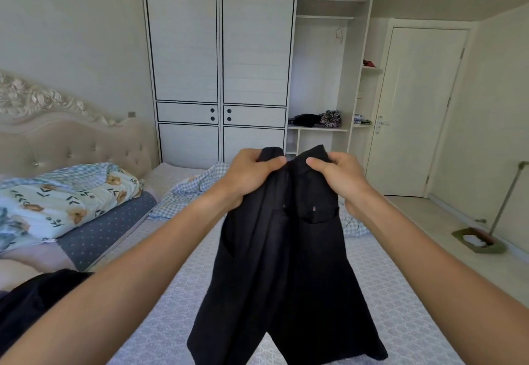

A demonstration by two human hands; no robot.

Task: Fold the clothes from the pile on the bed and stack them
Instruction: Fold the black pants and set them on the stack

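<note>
Nearest the camera, two bare forearms are reaching in from the lower corners of the frame toward its centre. In the lower left corner a dark, crumpled garment (34, 299) is lying on the bed, partly hidden behind the left forearm.

Between the arms a pair of black fabric shorts (283, 264) is hanging in the air above the pale grey patterned bedsheet (380, 293), its two legs spreading apart toward the bottom centre of the frame. A back pocket with a small pinkish tag is showing on the right leg. The left hand (249, 177) is gripping the waistband at centre frame, fingers curled into the cloth and thumb pressing along the top edge. The right hand (340, 177) is doing the same just beside it — thumb on top, fingers closed around the bunched fabric. The two thumbs are lying near each other without touching.

Behind the shorts, a blue-and-white checked garment (197, 190) is lying rumpled across the middle of the bed. At the left of the frame a folded floral quilt (68, 195) is resting on a grey dotted pillow (106, 230), in front of a beige tufted headboard (71, 141).

At the right edge a long-handled dustpan (478, 240) is standing on the floor. Farthest back — upper centre — a white wardrobe (220, 72) is standing with an open section holding dark and patterned clothes on a shelf, beside a closed cream door (415, 112).
</note>
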